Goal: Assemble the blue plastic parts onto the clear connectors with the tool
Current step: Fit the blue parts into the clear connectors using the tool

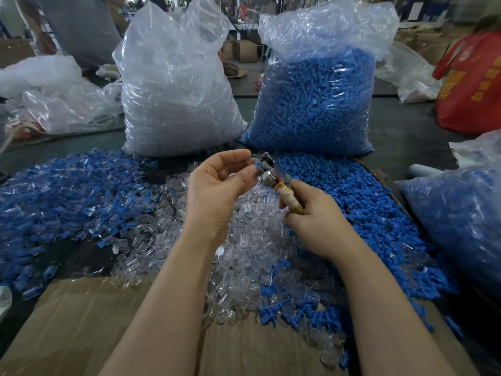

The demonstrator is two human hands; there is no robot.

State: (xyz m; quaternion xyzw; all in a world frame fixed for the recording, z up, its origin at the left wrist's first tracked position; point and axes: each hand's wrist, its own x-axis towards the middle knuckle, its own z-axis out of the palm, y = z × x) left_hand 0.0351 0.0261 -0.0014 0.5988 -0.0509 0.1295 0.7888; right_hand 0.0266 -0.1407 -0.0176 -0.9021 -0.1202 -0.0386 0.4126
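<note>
My right hand (311,215) grips the tape-wrapped handle of a metal tool (271,172), its head raised above the table's middle. My left hand (217,191) pinches a clear connector with a blue part (253,166) at its tip, held against the tool's head. Below my hands lies a heap of loose clear connectors (244,256). Loose blue parts (366,202) are spread to the right. A pile of assembled blue-and-clear pieces (62,194) covers the left side.
Two tall plastic bags stand behind: a bag of clear connectors (176,90) and a bag of blue parts (317,99). Another bag of assembled pieces (461,218) sits at the right. Cardboard (89,321) lies at the near edge. Other people stand at the back.
</note>
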